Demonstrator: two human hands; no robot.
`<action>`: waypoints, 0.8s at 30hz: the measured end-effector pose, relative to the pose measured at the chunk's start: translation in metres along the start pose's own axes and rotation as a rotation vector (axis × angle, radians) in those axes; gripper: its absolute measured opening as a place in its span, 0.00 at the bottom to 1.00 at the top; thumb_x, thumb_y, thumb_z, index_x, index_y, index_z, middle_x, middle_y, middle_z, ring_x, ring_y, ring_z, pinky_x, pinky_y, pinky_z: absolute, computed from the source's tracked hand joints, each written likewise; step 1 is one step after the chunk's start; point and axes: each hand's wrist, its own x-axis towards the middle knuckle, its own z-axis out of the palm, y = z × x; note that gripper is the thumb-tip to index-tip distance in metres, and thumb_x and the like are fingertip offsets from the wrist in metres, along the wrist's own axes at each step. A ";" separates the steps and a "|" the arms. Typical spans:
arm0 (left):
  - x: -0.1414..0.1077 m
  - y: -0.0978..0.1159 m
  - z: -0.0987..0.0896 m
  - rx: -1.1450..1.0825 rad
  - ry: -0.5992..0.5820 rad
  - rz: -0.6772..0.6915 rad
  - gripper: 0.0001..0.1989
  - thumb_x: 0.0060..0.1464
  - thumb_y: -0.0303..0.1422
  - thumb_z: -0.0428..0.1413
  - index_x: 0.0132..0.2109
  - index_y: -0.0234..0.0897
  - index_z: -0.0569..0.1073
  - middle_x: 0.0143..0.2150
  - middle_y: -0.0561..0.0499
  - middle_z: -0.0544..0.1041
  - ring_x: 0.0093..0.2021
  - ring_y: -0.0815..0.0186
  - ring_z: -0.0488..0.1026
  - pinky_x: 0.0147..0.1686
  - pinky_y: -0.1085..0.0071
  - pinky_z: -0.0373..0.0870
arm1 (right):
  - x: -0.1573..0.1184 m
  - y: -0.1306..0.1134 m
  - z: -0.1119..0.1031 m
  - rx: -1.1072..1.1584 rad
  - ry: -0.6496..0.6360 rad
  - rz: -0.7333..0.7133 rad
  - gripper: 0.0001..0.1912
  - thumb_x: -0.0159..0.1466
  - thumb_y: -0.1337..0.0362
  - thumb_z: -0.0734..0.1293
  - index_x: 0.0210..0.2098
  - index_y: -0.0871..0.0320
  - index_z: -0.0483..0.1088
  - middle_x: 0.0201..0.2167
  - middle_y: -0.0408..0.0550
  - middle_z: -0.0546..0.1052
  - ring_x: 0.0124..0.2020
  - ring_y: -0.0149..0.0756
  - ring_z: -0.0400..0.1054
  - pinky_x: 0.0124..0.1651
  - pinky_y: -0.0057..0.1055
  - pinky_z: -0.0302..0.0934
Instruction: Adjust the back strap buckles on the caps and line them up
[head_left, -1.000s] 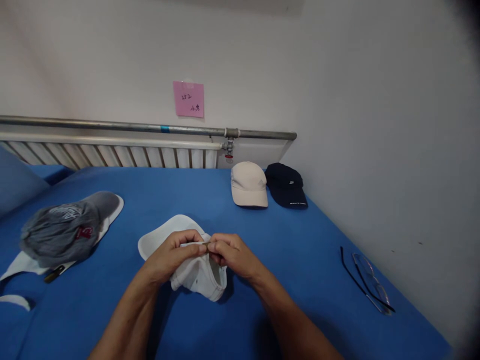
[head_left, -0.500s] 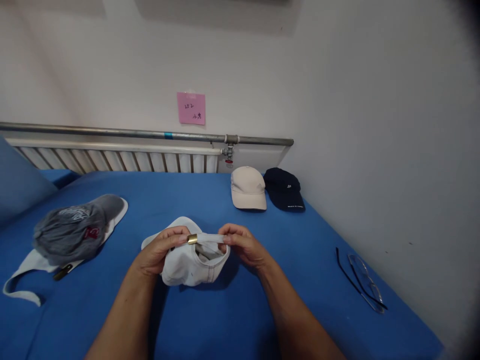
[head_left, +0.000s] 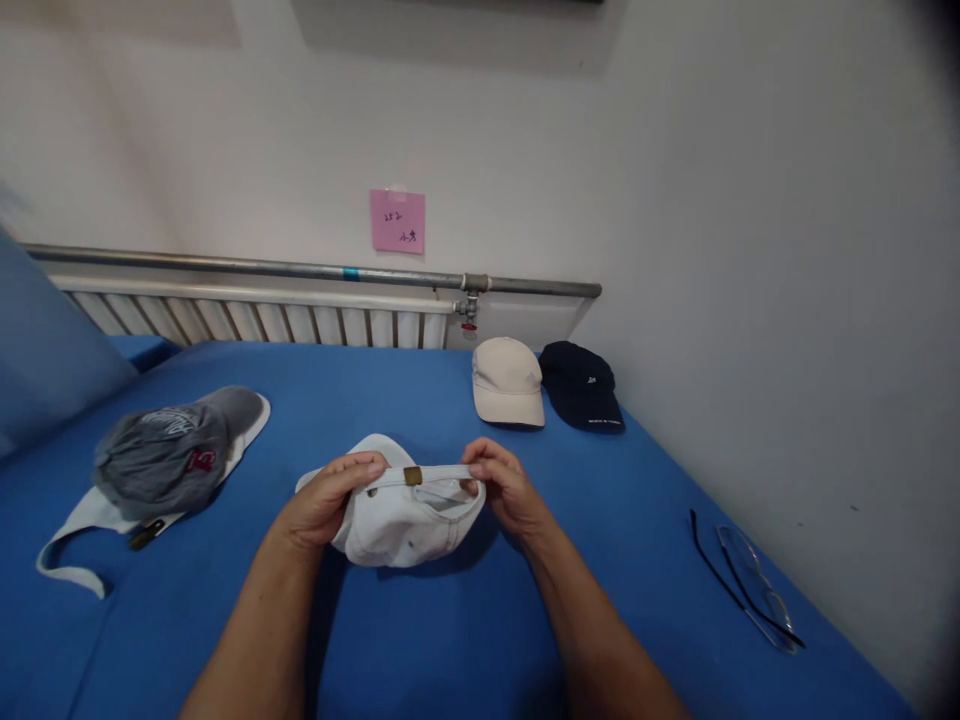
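Between my hands is a white baseball cap (head_left: 405, 530), its back opening facing me and its brim pointing away to the left. A strap (head_left: 448, 472) with a brass buckle (head_left: 412, 476) runs across the top of that opening. My left hand (head_left: 326, 500) is closed, pinching the strap left of the buckle, with the other fingers behind the cap. My right hand (head_left: 510, 488) is closed too, its thumb and finger pinching the strap's right end. The fingers behind the cap are partly hidden.
A grey cap (head_left: 169, 455) with a loose white strap (head_left: 75, 570) lies at the left on the blue sheet (head_left: 450, 640). Beige (head_left: 508, 380) and navy caps (head_left: 581, 385) sit at the back by the wall. Glasses (head_left: 750, 585) lie at the right. A radiator (head_left: 300, 325) stands behind.
The buckle has moved away from my left fingers, and a stretch of strap now shows between them. The whole scene has shifted slightly right in view.
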 end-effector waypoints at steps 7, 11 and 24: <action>-0.002 0.002 -0.002 0.025 -0.021 0.005 0.13 0.40 0.36 0.68 0.27 0.30 0.77 0.22 0.52 0.73 0.23 0.71 0.66 0.24 0.77 0.61 | 0.002 0.000 -0.003 -0.046 0.064 -0.014 0.05 0.44 0.65 0.65 0.24 0.57 0.69 0.17 0.39 0.67 0.20 0.30 0.57 0.26 0.27 0.51; -0.007 0.004 -0.008 0.106 -0.129 -0.008 0.15 0.37 0.35 0.69 0.33 0.31 0.80 0.28 0.49 0.77 0.28 0.68 0.70 0.28 0.76 0.64 | 0.004 0.000 -0.008 -0.079 0.099 -0.027 0.06 0.44 0.64 0.64 0.24 0.56 0.67 0.18 0.40 0.68 0.22 0.31 0.59 0.29 0.28 0.54; -0.004 0.003 -0.003 0.262 -0.257 -0.081 0.13 0.41 0.26 0.65 0.39 0.33 0.80 0.33 0.51 0.79 0.32 0.69 0.72 0.34 0.75 0.65 | -0.013 -0.007 0.005 -0.708 0.112 -0.584 0.04 0.60 0.66 0.65 0.30 0.54 0.73 0.31 0.44 0.77 0.38 0.39 0.69 0.47 0.38 0.59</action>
